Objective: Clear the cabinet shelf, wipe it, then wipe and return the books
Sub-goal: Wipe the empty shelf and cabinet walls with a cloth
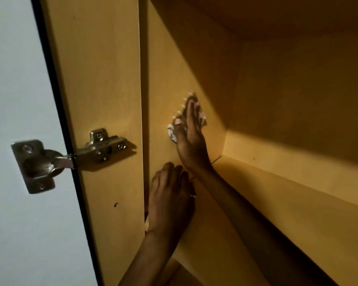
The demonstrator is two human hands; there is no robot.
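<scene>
Pressing flat against the left inner wall (pixel 170 83) of the cabinet, the right hand (pixel 191 137) reaches in from the lower right, its arm crossing above the shelf (pixel 298 203). Its fingers (pixel 191 112) are straight and lie close together, pointing up and away, and they hold a crumpled white cloth or tissue (pixel 171 132) against the wall panel; only small white bits of it show at the thumb side and along the far edge of the hand, so its full shape cannot be told. Lower and nearer, the left hand (pixel 172 201) rests at the front left corner, where the wall meets the shelf edge, its back turned to the camera. Its fingers are bent a little at the knuckles and lie side by side, touching the wood; whether they curl round the edge cannot be told. A ring (pixel 192 196) shows on one finger of this hand. The shelf itself is a yellowish wooden board, lit in a band along its back, with the back panel (pixel 298 100) above it in shadow. To the left stands the open cabinet door (pixel 95 79), seen from its inner side, with a metal hinge (pixel 70 157) joining it to a pale panel (pixel 12 79) at the far left. One small screw (pixel 116 204) sits in the door below the hinge.
</scene>
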